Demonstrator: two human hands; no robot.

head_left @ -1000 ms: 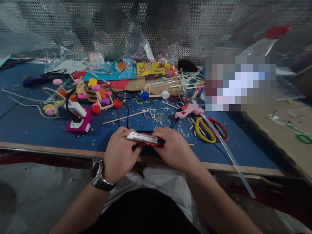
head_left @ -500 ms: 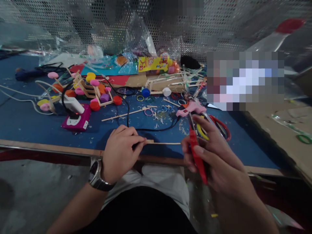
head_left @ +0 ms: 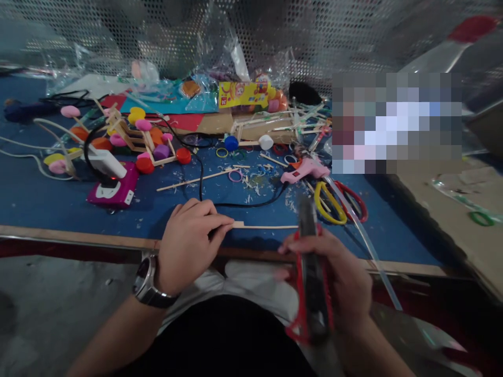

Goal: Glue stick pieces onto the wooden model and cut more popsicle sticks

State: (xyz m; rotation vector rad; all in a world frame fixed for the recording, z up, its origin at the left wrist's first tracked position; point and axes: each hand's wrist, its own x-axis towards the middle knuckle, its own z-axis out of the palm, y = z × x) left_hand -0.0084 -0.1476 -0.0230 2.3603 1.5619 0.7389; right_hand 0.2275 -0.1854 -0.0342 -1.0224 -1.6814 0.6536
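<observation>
Near the table's front edge, my left hand (head_left: 194,246) pinches the left end of a thin wooden stick (head_left: 267,227), which lies along the blue tabletop. My right hand (head_left: 341,267) is wrapped round a red and black cutting tool (head_left: 314,293), blurred by motion, its dark upper part beside the stick's right end. Whether the tool touches the stick I cannot tell. Beyond my right hand lie a pink glue gun (head_left: 306,170) with a clear glue stick behind it, and scissors with yellow and red handles (head_left: 330,209).
At the left are a purple power socket (head_left: 113,186) with a white plug and stick models with coloured wheels (head_left: 143,141). A black cable (head_left: 251,206) curves behind my hands. Shavings, rings and plastic bags lie farther back. Cardboard (head_left: 444,209) covers the right side.
The red and black tool has turned in my right hand, with its dark side now showing, and has shifted slightly. My left hand still pinches the stick. The whole view has shifted a little.
</observation>
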